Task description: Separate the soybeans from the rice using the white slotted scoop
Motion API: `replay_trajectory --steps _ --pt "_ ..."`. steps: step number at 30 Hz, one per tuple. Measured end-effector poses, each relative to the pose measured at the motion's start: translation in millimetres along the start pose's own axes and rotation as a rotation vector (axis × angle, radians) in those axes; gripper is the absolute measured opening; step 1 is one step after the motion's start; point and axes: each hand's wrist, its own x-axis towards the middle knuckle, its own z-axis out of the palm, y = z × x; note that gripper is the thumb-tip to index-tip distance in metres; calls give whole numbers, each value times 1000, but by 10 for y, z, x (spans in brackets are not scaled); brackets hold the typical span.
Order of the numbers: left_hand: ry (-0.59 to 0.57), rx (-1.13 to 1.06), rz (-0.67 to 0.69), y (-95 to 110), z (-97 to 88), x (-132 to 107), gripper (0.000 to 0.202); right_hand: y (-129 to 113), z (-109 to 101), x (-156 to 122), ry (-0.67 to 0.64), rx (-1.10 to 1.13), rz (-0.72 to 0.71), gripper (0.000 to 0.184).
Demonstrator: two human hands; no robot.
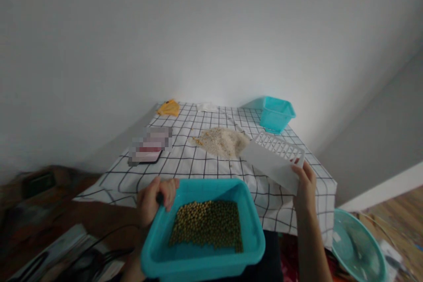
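Observation:
My left hand [155, 200] grips the left rim of a turquoise plastic tub [251, 229] holding a layer of yellow-green beans [208, 224], close in front of me. My right hand [304, 185] holds the near end of a white slotted plastic tray [274, 158], tilted over the table's right side. A pile of pale grains [223, 141] lies on the checked tablecloth [185, 163] just left of the tray's far end.
A second turquoise tub [276, 113] stands at the far right of the table. A yellow cloth [169, 108] lies at the far left corner, a blurred-out flat object [150, 145] at left. A turquoise round basin [358, 246] sits on the floor at right. Cables lie lower left.

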Motion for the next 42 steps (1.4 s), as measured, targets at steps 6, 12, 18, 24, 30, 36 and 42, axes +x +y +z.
replay_trajectory --steps 6,12,18,24,30,36,42 --pt "-3 46 6 -39 200 -76 63 1 -375 204 -183 -104 128 36" --pt "-29 87 22 -114 260 -107 64 -38 -314 281 -369 -167 144 36" --pt "-92 120 5 -117 173 -15 62 -139 -40 290 -595 -252 120 37" --pt "-111 142 -5 -129 130 -8 64 -163 22 441 -732 -297 212 37" --pt "-107 131 -4 -139 147 -12 64 -108 84 623 -879 -278 316 34" --pt "-21 106 13 -133 227 -52 66 24 237 679 -862 -231 341 35" --pt "-59 122 23 -156 178 -33 64 22 263 657 -750 -63 245 39"
